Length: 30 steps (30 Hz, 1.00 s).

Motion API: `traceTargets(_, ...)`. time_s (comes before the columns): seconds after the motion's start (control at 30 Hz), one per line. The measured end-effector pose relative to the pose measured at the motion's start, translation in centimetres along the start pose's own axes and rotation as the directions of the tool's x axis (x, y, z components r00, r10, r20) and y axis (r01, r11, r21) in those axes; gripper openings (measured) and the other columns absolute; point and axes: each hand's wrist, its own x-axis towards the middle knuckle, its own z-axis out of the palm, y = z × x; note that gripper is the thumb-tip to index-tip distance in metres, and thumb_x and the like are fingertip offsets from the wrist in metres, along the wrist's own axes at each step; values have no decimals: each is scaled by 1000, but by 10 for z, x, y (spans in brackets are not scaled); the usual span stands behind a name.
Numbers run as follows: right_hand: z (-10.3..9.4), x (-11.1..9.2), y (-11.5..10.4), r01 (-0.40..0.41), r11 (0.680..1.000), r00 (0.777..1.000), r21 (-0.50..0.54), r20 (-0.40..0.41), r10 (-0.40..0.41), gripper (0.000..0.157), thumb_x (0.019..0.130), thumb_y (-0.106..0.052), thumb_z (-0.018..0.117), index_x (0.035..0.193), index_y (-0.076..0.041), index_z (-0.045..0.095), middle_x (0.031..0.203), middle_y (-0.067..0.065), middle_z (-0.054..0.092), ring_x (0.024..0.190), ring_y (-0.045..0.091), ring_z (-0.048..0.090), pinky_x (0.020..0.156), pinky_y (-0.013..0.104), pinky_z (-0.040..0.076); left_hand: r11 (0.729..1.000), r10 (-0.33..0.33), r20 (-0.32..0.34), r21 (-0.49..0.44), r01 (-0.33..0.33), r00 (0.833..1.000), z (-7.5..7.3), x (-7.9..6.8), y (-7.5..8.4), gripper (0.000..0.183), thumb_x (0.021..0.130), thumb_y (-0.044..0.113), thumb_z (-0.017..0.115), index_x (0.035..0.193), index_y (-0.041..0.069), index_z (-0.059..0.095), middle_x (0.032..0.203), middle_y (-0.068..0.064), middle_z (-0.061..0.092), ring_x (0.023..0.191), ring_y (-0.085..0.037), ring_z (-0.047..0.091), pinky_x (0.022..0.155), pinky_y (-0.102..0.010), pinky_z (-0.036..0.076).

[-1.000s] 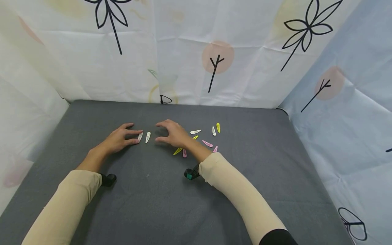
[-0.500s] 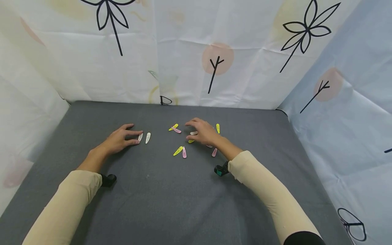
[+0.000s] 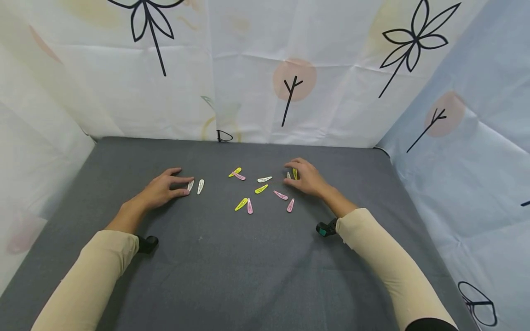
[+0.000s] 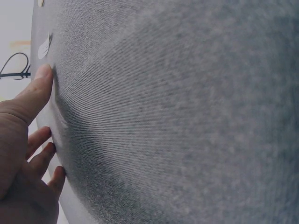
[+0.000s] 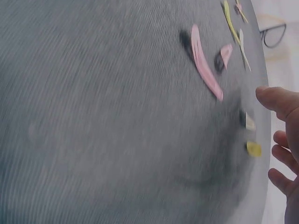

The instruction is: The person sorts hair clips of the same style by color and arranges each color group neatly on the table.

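In the head view my left hand rests low at the left, its index finger and thumb at the two ends of a white snap hair clip. A second white hair clip lies just right of it. In the left wrist view the thumb is stretched out; whether it grips the clip is hidden. My right hand hovers with fingers spread around another white hair clip and a yellow hair clip. Those two appear beneath the fingers in the right wrist view, apart from the thumb.
Between the hands lie several more clips on the grey table: a white clip, yellow clips and pink clips. One pink clip crosses a yellow one. White patterned cloth walls the back and sides.
My right hand has swept rightward from near the white clips at the left, over the middle clips, to the white and yellow pair at the right. My left hand has stayed put.
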Motion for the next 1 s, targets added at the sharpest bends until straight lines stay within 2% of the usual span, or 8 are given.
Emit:
traceTargets(0.37,0,-15,21,-5,997,998,-76,-65,0,45,88,-19,77,127,0,65,135,22,54,131,39,45,109,55,34,1000,-4,6,5,4,1000,-1,1,2,49,95,23,69,141,8,57,157,-29,22,142,-54,19,106,-71,22)
traceTargets(1.0,10,-8,16,-25,997,994,-72,-105,18,49,86,-27,79,127,-2,66,133,18,56,131,35,44,105,56,35,1000,-5,12,2,4,1000,-1,1,2,50,95,22,69,141,8,57,157,-29,22,142,-55,19,106,-72,21)
